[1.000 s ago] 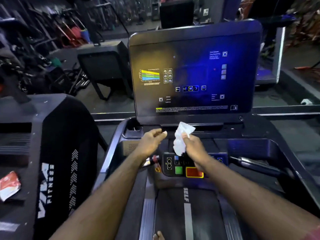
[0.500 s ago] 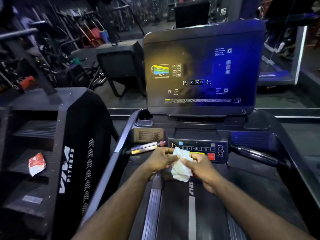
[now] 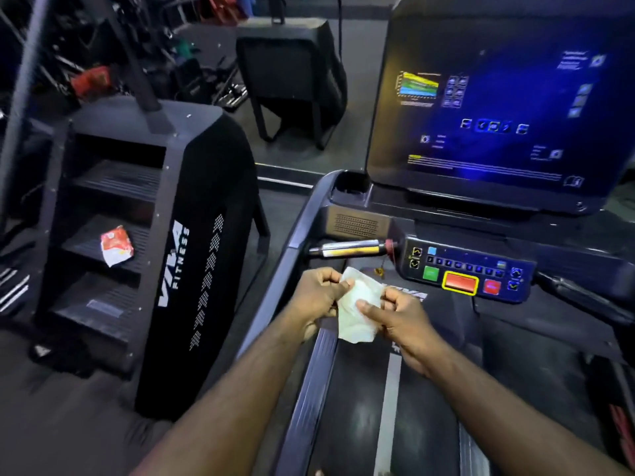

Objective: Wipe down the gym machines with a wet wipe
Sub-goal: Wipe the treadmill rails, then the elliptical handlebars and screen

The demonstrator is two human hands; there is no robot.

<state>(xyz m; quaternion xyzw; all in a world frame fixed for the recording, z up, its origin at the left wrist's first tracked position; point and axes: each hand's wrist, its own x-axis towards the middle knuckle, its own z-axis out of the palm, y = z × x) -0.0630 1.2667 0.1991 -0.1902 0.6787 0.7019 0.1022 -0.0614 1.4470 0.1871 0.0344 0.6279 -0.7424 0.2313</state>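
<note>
treadmill (image 3: 429, 407): fills right half of the view, dark belt with a pale centre stripe, side rail on the left.
stair machine (image 3: 192, 269): black, just left of the treadmill, "VIVA FITNESS" on its side panel, ribbed steps facing the camera.
screen (image 3: 498, 108): upright at the treadmill head, lit blue, small chart and icons, text blurred.
control panel (image 3: 467, 269): below the screen, green, red and yellow-edged buttons.
handle (image 3: 350, 250): shiny bar sticking out left of the control panel.
left hand (image 3: 316, 297): fingers curled, pinching the wipe's upper left edge.
right hand (image 3: 395, 317): thumb pressed on the wipe's face, fingers curled behind it.
wet wipe (image 3: 354, 324): white, creased, stretched between both hands, over the belt's front end, near the control panel and below the handle.
wrapper (image 3: 117, 245): crumpled, red and white, on a middle step of the stair machine, well apart from both hands.
</note>
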